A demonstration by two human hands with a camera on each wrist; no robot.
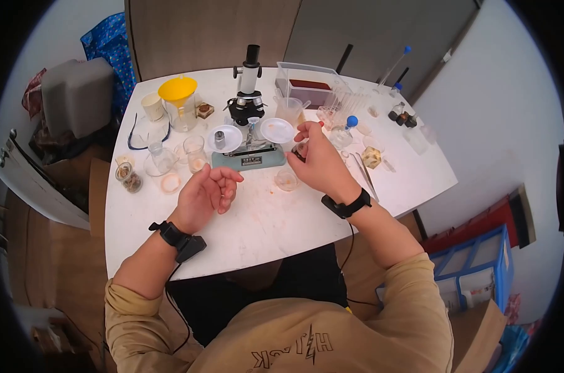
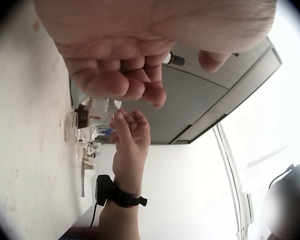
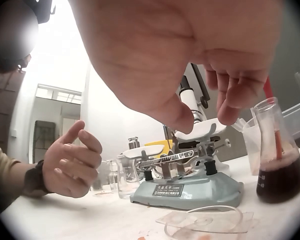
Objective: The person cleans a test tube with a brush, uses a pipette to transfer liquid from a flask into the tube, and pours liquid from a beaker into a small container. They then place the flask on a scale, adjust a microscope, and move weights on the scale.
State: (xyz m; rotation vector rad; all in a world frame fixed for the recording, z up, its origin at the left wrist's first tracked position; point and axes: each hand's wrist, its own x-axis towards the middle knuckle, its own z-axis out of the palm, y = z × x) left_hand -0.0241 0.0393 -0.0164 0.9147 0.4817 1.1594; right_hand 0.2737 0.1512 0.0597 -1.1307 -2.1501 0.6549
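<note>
My left hand [image 1: 207, 196] hovers palm up over the near side of the white table [image 1: 251, 230], fingers loosely bent around nothing. The right hand [image 1: 322, 163] is above the table, right of a green balance [image 1: 247, 160]; in the right wrist view its thumb and bent fingers stand apart, holding nothing. Below and beside it stands a conical flask [image 3: 280, 175] of dark liquid with a red stick inside, mostly hidden by the hand in the head view. The balance carries a metal weight [image 1: 219, 139] on its left pan. A clear round dish [image 1: 287, 180] lies in front.
A microscope [image 1: 247, 93] stands behind the balance. To the left are a yellow funnel [image 1: 178, 90], glass beakers and a jar [image 1: 129, 178]. At right lie tweezers [image 1: 364, 175] and a yellowish block [image 1: 371, 157], near a blue-topped flask [image 1: 341, 137]. A clear bin [image 1: 307, 87] sits behind.
</note>
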